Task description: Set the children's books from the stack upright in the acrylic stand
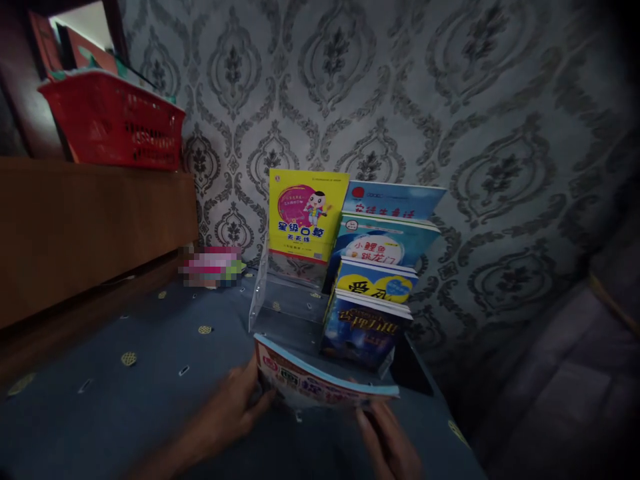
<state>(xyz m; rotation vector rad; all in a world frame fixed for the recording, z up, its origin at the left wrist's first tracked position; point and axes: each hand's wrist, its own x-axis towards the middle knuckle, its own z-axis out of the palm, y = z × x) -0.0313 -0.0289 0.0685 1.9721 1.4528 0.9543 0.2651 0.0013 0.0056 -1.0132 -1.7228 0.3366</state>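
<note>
A thin, light-covered book (320,387) is held between my two hands, tilted back and bowed slightly along its top edge. My left hand (239,400) grips its left end, and my right hand (387,437) is closed on its lower right part. Just beyond it stands a clear stepped book rack (257,300). In the rack's left column, a yellow workbook (305,217) leans at the back. The right column holds several books in tiers, among them a dark blue book (365,333) in front and a teal book (383,243) higher up.
The rack stands on a dark blue patterned cloth (165,373) against a papered wall (330,80). To the left, a red plastic basket (115,117) sits on a wooden ledge (95,227). A blurred pink item (210,263) lies by the wall.
</note>
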